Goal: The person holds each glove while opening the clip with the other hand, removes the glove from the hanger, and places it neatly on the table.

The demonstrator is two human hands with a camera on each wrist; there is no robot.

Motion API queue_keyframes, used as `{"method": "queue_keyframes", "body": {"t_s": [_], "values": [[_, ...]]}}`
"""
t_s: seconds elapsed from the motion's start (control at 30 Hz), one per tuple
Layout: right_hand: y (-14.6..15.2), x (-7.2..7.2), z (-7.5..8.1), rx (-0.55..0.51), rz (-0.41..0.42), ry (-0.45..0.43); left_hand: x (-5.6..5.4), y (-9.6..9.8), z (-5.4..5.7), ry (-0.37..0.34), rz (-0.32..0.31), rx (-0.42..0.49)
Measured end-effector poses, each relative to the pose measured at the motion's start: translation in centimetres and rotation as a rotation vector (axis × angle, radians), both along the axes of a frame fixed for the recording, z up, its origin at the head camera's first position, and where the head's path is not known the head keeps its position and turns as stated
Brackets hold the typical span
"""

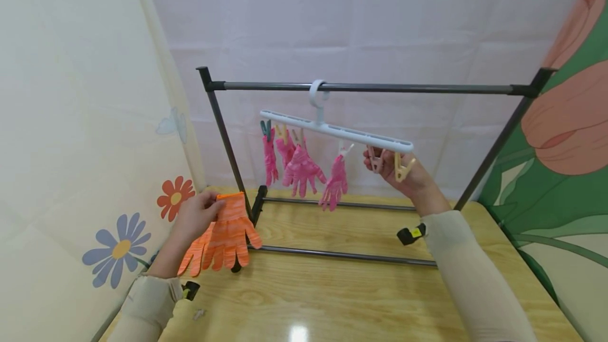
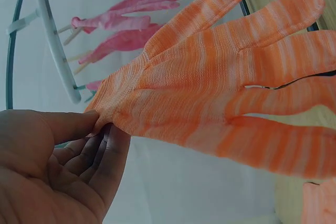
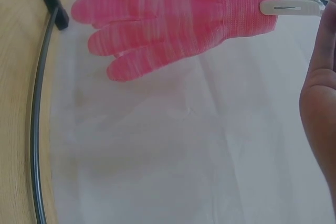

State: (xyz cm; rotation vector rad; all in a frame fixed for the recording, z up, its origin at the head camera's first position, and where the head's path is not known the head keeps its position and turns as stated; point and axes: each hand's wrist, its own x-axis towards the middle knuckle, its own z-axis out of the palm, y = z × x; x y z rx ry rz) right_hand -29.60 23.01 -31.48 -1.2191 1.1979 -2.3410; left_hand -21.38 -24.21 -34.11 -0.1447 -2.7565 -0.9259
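Note:
My left hand [image 1: 197, 218] pinches an orange striped knit glove [image 1: 230, 231] by its cuff, thumb on one side and fingers on the other. More orange knit fabric [image 2: 319, 203] shows below it in the left wrist view. My right hand [image 1: 410, 176] holds a pink clothespin [image 1: 376, 160] under the right half of a white hanger [image 1: 342, 132]. A yellow clothespin [image 1: 402, 168] hangs beside it, in front of the hand. The nearest pink glove [image 3: 178, 17] hangs from a white clothespin [image 3: 291, 7]. Only part of the right hand shows in its wrist view.
The hanger hooks over a dark rack's top bar [image 1: 418, 88] and tilts down to the right. Several pink gloves [image 1: 302, 170] hang from its left half by clothespins. Lower rack bars [image 1: 332, 254] cross above the wooden table [image 1: 304, 294]. A white sheet [image 1: 404, 25] covers the back.

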Motion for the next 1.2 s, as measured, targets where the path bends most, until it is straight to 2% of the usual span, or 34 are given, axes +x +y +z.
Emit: {"method": "queue_keyframes", "body": {"t_s": [0.23,0.5,0.83,1.03,1.2], "values": [[0.0,-0.1,-0.1,-0.003,0.007,-0.015,-0.7,-1.2,-1.1,-0.063,0.023,0.029],[0.1,-0.3,-0.1,0.015,0.01,-0.002,-1.1,-1.5,-2.0,-0.138,0.058,0.084],[0.2,-0.3,0.1,0.026,0.002,-0.03,-3.5,-2.7,-3.8,-0.236,0.075,0.204],[0.2,-0.2,0.1,0.036,-0.01,-0.038,-4.6,-3.4,-4.9,-0.266,0.048,0.26],[0.2,-0.1,0.1,0.042,-0.028,-0.042,-5.5,-3.8,-5.6,-0.292,0.069,0.29]]}}
